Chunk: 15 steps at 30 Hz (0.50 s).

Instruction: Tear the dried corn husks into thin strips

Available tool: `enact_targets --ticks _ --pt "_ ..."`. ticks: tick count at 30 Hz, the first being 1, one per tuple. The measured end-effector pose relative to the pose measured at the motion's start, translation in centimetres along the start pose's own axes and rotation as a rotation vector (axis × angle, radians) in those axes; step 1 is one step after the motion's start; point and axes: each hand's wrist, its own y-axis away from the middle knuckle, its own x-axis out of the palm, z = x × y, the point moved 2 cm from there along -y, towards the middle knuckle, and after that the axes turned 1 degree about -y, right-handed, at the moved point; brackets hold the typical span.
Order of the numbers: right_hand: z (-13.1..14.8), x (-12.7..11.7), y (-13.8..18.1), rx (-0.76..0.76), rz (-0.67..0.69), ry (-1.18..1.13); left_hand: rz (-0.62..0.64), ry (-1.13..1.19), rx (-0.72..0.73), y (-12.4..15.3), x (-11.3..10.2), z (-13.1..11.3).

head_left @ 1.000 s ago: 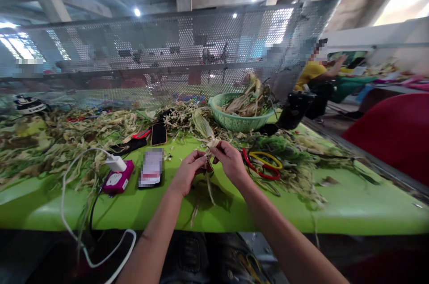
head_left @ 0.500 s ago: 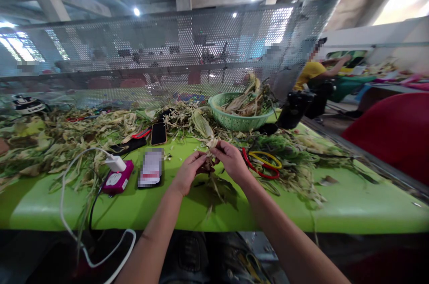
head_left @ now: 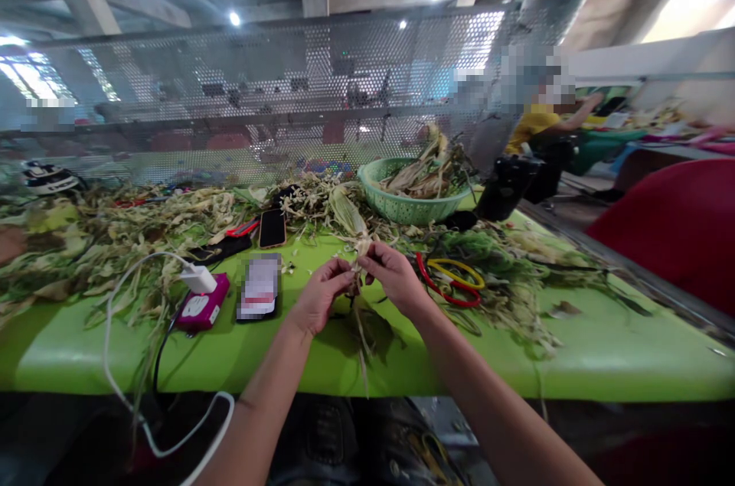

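A pale green-and-cream plant bundle (head_left: 347, 212), shaped like a corn husk, lies with its top pointing away from me and its narrow stem end toward my hands. My right hand (head_left: 391, 272) pinches that stem end between thumb and fingers. Close beside it, my left hand (head_left: 326, 293) is closed with thumb and fingers on the lower stem. Dry leaf strands (head_left: 366, 333) hang below both hands over the green table. My fingers hide part of the stem.
A green basket (head_left: 413, 210) of dried plants stands behind my hands. Red-and-yellow-handled scissors (head_left: 451, 279) lie to the right. Two phones (head_left: 258, 288) and a purple power block (head_left: 202, 304) with a white cable are on the left. Loose leaves (head_left: 143, 229) spread along the back.
My hands have shifted slightly at the stem, with the left a little lower. The hanging strands have swung and now reach nearer the table's front edge.
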Motion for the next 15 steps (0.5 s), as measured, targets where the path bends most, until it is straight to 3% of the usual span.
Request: enact_targets --ticks 4,15 --pt "-0.51 -0.29 -0.13 -0.019 0.003 0.092 -0.051 -0.159 0.109 -0.15 0.04 -0.09" --pt "0.09 -0.77 -0.27 -0.041 0.027 0.210 -0.035 -0.175 0.020 -0.38 -0.10 0.54"
